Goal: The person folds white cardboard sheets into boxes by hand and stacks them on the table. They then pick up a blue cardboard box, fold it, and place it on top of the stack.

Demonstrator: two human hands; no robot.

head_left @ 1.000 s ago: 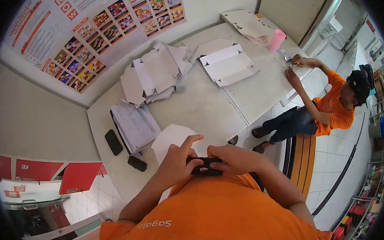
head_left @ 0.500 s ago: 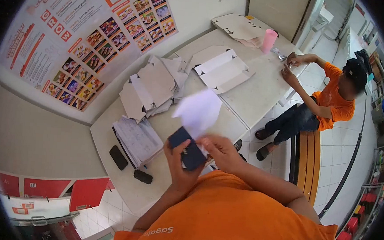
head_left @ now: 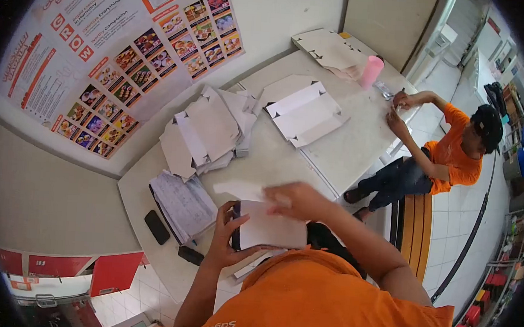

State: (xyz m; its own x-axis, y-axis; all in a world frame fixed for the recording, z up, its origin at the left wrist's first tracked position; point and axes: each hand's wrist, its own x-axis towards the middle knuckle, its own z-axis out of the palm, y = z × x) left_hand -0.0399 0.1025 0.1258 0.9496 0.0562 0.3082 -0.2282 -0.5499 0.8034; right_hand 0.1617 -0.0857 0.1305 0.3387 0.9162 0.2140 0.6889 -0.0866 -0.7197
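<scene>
My left hand [head_left: 229, 236] grips a pad-like block with white paper [head_left: 273, 229] facing up and a dark blue edge [head_left: 237, 213] at its left side. The thumb presses on the near left corner of the paper; the other fingers are partly hidden underneath. Just above the far side of the block is my right hand [head_left: 299, 200], blurred by motion, with its fingers curled together. I cannot tell what is between them. A smeared white sheet [head_left: 236, 190] spreads leftward from those fingertips over the table [head_left: 267, 170].
Left of my hands lie a stack of written papers [head_left: 184, 204], a black phone [head_left: 157, 226] and a small black object [head_left: 191, 255]. Farther back are folded cardboard boxes [head_left: 207, 130], an unfolded box [head_left: 307, 112] and a pink cup [head_left: 371, 71]. A person in orange [head_left: 455, 151] sits at the right.
The dark blue face has turned out of sight, and white paper now faces up. The raised white sheet has dropped lower. My right hand has lifted off the block's edge.
</scene>
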